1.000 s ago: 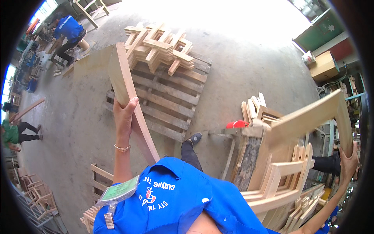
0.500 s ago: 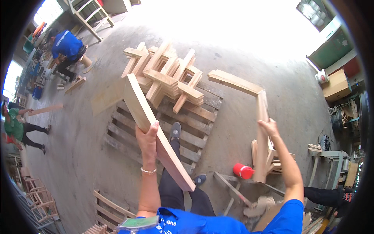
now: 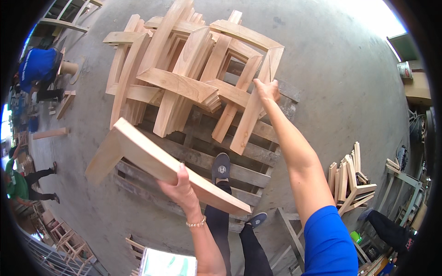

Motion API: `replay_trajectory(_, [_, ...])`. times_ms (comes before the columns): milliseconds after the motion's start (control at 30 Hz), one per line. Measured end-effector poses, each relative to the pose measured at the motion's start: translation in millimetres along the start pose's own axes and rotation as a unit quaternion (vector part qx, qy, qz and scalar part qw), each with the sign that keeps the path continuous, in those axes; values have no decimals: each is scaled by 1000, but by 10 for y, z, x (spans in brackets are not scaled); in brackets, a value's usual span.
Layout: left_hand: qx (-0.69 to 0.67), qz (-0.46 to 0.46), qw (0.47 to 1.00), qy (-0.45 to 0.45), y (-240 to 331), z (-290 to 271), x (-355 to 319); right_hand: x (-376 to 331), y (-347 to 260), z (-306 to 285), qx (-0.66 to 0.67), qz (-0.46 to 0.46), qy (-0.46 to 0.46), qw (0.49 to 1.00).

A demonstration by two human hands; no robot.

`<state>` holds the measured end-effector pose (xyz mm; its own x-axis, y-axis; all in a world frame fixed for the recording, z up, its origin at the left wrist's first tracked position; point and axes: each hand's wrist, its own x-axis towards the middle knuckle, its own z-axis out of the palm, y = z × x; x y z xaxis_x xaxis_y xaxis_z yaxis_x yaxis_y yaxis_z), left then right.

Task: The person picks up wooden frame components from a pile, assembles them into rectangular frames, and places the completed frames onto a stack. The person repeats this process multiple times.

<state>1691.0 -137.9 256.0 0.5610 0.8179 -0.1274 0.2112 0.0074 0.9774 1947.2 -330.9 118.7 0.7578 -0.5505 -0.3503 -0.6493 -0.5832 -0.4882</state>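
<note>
My left hand (image 3: 182, 191) is closed around one arm of an L-shaped wooden frame piece (image 3: 161, 156), which slants across in front of my legs, its corner toward the far left. Farther off, my right hand (image 3: 268, 91) grips a second L-shaped wooden frame piece (image 3: 251, 122) by its long arm. That piece lies over the right side of a pile of similar wooden frame pieces (image 3: 177, 85); whether it rests on them I cannot tell. The pile is interlocked and stacked on a slatted wooden pallet (image 3: 246, 174), close to my shoes.
At right, a smaller heap of wooden frame pieces (image 3: 352, 186) stands near a metal-legged bench (image 3: 410, 181). A metal stand (image 3: 291, 230) is beside my right leg. People in blue (image 3: 39, 69) and green (image 3: 18, 179) are at left; another person's dark-clad leg (image 3: 386, 232) shows lower right.
My right hand has carried its frame piece left and forward to the pile. The left piece has swung lower and flatter. The pile now appears larger and nearer.
</note>
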Motion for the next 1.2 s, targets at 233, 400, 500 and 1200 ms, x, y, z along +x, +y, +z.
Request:
replay_trajectory(233, [27,-10,1000,6,82,32,213,-4,-92,795,37,40,-10,998])
replay_trajectory(400, [93,7,995,-29,10,39,195,-40,64,927,91,-10,-42,995])
replay_trajectory(500, [103,-21,985,-139,26,176,97,293,433,604,155,-68,-10,986])
replay_trajectory(1200, [413,384,646,-514,-50,-163,-735,-1466,995,-2441,-278,-779,-36,561])
